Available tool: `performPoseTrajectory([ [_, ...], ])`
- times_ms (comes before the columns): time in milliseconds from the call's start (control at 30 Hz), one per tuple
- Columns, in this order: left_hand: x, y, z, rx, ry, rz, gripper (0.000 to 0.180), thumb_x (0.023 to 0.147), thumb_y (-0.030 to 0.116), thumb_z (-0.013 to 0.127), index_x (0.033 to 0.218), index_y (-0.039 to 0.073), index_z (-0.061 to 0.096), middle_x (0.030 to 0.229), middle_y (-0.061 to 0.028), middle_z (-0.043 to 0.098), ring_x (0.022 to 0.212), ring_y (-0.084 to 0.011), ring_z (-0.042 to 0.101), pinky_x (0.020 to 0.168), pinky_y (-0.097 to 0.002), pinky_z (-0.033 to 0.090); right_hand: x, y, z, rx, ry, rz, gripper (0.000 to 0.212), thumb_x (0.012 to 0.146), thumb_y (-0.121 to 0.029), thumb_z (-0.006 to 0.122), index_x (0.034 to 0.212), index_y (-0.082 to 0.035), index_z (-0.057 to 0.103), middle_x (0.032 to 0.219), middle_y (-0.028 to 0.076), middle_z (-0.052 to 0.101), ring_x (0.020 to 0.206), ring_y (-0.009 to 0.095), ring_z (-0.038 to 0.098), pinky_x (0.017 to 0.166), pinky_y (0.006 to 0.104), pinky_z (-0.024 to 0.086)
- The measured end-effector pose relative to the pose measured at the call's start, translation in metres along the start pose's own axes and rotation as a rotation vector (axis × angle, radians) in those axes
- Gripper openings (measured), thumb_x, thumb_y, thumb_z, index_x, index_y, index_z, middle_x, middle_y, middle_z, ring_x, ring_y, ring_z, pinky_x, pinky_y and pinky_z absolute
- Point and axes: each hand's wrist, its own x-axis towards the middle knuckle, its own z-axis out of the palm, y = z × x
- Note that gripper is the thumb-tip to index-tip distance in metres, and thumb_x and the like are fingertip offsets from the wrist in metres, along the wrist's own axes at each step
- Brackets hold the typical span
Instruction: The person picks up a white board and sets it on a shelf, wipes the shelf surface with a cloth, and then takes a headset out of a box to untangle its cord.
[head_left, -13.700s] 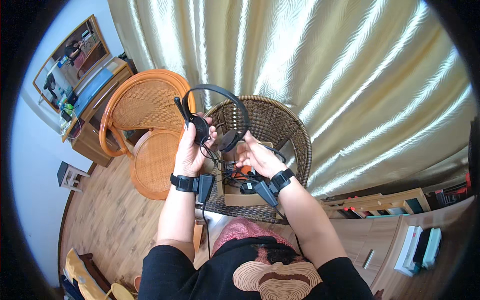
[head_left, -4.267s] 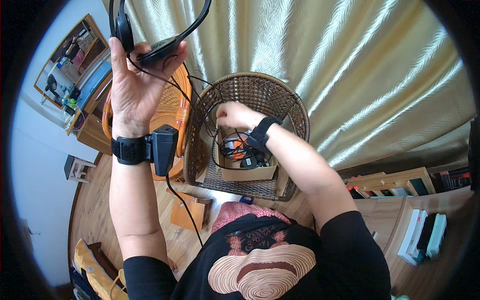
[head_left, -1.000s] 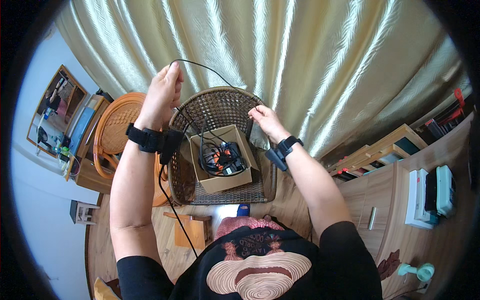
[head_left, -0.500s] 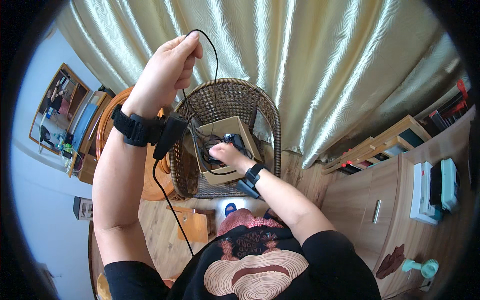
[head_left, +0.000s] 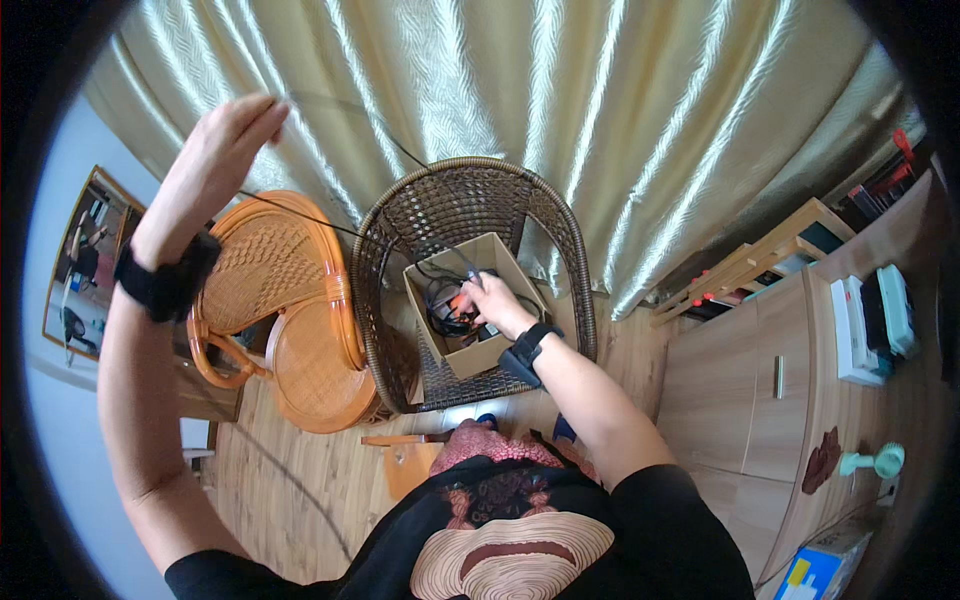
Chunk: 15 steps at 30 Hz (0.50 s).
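From the head view, my left hand [head_left: 235, 130], at ten o'clock, narrowly pinches a thin black cable [head_left: 320, 219] looping toward the woven wicker chair [head_left: 450, 200]. At the centre, my right hand [head_left: 503, 305] has narrowed fingers over tangled cords [head_left: 440, 295] in a square cardboard box [head_left: 475, 358]; its grip I cannot tell. Satiny, rippled curtain [head_left: 490, 60] hangs at twelve.

Across twelve o'clock, a glossy, satin-like pale gold curtain [head_left: 480, 100] with an embossed ripple. At the centre, a rough, dark brown wicker chair [head_left: 450, 195] and a matt brown cardboard box [head_left: 478, 358]. Towards ten, a smooth, plastic-looking black cable [head_left: 312, 217]. At nine, a rattan chair [head_left: 318, 365] with shiny orange frame and woven seat. Between three and four, a smooth wood-grain cabinet [head_left: 740, 390] with a metallic handle [head_left: 778, 377]. At six, a matt black cloth shirt [head_left: 640, 540]
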Motion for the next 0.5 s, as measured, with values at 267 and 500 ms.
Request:
performPoseTrajectory([
  [267, -0.066, -0.102, -0.007, 0.047, -0.075, -0.185, 0.029, 0.088, 0.02, 0.045, 0.074, -0.005, 0.048, 0.065, -0.0219, 0.048, 0.06, -0.0332, 0.047, 0.059, -0.0363, 0.039, -0.008, -0.054, -0.036, 0.294, 0.047, 0.088, 0.033, 0.092, -0.035, 0.042, 0.11, -0.008, 0.049, 0.1, 0.006, 0.059, 0.091, 0.015, 0.055, 0.071, 0.0318, 0.046],
  [500, -0.108, -0.148, 0.022, -0.037, -0.088, -0.321, 0.031, 0.087, 0.02, 0.052, 0.067, -0.004, 0.05, 0.054, -0.009, 0.044, 0.052, -0.0147, 0.043, 0.051, -0.0303, 0.036, -0.005, -0.079, -0.047, 0.149, 0.19, 0.0, 0.031, 0.092, -0.031, 0.044, 0.112, -0.009, 0.05, 0.103, 0.003, 0.058, 0.092, 0.011, 0.052, 0.071, 0.027, 0.043],
])
